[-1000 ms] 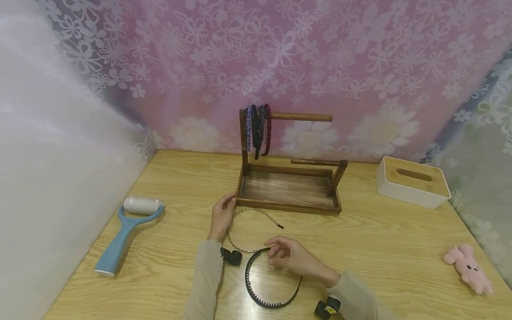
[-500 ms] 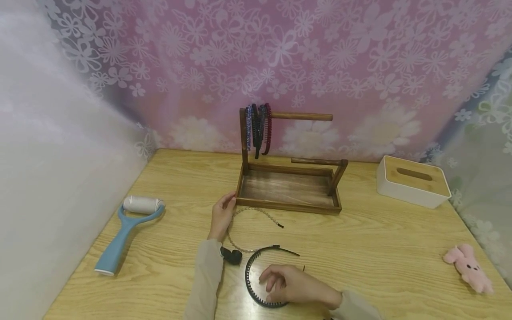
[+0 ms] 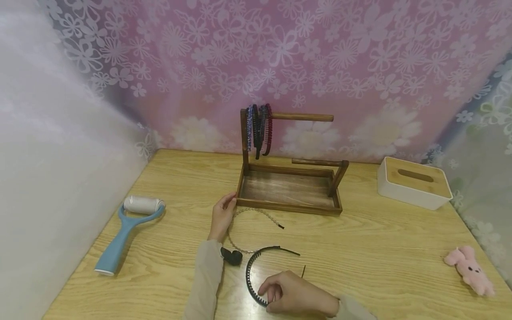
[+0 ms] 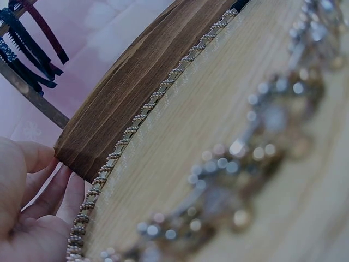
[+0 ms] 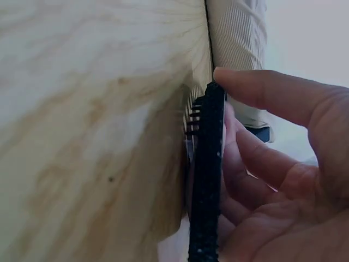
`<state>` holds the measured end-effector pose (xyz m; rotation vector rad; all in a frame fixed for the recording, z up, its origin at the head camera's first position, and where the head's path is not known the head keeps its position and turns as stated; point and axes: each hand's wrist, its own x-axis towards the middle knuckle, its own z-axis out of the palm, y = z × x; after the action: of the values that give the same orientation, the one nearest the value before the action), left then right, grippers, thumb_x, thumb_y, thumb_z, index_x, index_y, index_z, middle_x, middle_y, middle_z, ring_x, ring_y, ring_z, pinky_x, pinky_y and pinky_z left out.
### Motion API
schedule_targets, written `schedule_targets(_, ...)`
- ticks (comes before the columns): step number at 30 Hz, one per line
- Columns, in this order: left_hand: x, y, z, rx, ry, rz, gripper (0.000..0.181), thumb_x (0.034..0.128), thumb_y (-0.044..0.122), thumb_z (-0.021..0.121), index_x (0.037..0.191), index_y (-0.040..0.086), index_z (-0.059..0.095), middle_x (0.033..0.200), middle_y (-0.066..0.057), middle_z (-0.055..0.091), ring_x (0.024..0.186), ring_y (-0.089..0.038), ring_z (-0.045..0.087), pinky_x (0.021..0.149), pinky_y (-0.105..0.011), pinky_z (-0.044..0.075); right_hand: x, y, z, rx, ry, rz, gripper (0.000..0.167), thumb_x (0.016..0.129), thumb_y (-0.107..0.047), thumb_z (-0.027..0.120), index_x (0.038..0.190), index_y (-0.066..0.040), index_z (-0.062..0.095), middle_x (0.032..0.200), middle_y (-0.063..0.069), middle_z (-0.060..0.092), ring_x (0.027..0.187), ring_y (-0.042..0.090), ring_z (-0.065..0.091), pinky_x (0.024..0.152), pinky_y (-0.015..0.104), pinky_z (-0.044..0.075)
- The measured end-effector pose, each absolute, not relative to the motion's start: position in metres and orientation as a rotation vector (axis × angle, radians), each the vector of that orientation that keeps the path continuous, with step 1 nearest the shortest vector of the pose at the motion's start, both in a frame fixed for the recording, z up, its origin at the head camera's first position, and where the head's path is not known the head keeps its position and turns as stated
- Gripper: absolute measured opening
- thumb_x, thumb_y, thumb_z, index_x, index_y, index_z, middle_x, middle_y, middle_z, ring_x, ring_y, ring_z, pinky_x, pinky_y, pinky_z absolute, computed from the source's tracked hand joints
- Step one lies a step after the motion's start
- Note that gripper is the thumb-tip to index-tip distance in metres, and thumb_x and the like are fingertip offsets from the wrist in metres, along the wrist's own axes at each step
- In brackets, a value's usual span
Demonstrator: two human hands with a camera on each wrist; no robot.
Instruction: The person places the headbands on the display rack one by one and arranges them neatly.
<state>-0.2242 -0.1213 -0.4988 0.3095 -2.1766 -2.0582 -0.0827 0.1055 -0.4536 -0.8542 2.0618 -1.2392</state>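
Right hand pinching the black headband, left hand at the rack's corner

Your right hand [image 3: 294, 294] is grasping the black headband [image 3: 249, 278] by its near side, thumb and fingertips meeting across the band. Small teeth run round its inner edge. The headband is nearest you, on the right of your left sleeve [image 3: 204, 278], its two tips toward the far right; you cannot tell from these views whether any part of it is off the counter [image 3: 372, 253].

Your left hand [image 3: 222, 218] is gripping the near left corner of the wooden rack [image 3: 288, 206], thumb and fingers set about the corner. Just in front of the rack, beside that hand, lies the beaded headband [image 4: 143, 116]. Seen from your head, its near end meets the far left curve of the black one; whether they touch is too fine to make out.

Above the rack's tray, a cluster of hanging headbands [image 3: 269, 129] sits at the left of the upper bar [image 3: 304, 117], by the post: blue, dark and red ones, close together. The lower bar [image 3: 316, 162] reaches leftward from the right-hand post.

On your far left you have a blue-handled roller [image 3: 120, 240] with a white cylinder. To your right, a white tissue box [image 3: 408, 193] with a slotted wood-look lid stands toward the back, and a pink plush toy [image 3: 472, 269] lies nearer you. A pink flowered cloth [image 3: 280, 58] hangs behind the counter.
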Motion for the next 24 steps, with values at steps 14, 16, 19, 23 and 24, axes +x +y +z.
schedule_targets(14,-0.224,-0.122,-0.499,0.304,-2.185,-2.048,0.033,0.101,0.017,0.054,0.131,0.006,0.06,0.138,-0.013,0.058,0.129,-0.028,0.052,0.108,-0.043,0.043,-0.08,0.105,-0.456,-0.949,2.111,-1.188,0.016,0.076,0.0,0.072,0.091,-0.008,0.072,0.075,-0.013,0.063,0.068,-0.011,0.052,0.062,0.014,0.051)
schedule_targets(16,-0.224,-0.122,-0.499,0.306,-2.184,-2.048,0.033,0.1011,0.017,0.054,0.131,0.006,0.06,0.138,-0.013,0.058,0.129,-0.028,0.052,0.108,-0.043,0.044,-0.08,0.105,-0.455,-0.923,2.119,-1.202,0.018,0.075,0.0,0.07,0.091,-0.009,0.073,0.077,-0.012,0.065,0.068,-0.01,0.052,0.062,0.014,0.051)
schedule_targets(19,-0.223,-0.122,-0.499,0.31,-2.178,-2.066,0.033,0.1011,0.017,0.054,0.132,0.006,0.06,0.139,-0.012,0.058,0.13,-0.027,0.051,0.108,-0.042,0.043,-0.079,0.105,-0.453,-0.853,2.14,-1.213,0.022,0.073,-0.001,0.069,0.092,-0.012,0.073,0.08,-0.014,0.066,0.068,-0.007,0.053,0.063,0.015,0.05)
schedule_targets(23,-0.224,-0.122,-0.5,0.309,-2.176,-2.085,0.034,0.1014,0.018,0.054,0.133,0.008,0.059,0.14,-0.011,0.057,0.132,-0.027,0.05,0.109,-0.043,0.043,-0.082,0.105,-0.447,-0.769,2.138,-1.251,0.023,0.074,-0.002,0.07,0.094,-0.012,0.074,0.082,-0.011,0.069,0.07,-0.005,0.055,0.065,0.016,0.051)
schedule_targets(24,-0.224,-0.122,-0.5,0.306,-2.178,-2.086,0.034,0.1015,0.019,0.053,0.133,0.008,0.059,0.14,-0.011,0.056,0.132,-0.027,0.05,0.109,-0.043,0.043,-0.083,0.105,-0.446,-0.775,2.14,-1.26,0.022,0.074,-0.003,0.07,0.095,-0.011,0.074,0.083,-0.009,0.07,0.071,-0.005,0.055,0.066,0.016,0.051)
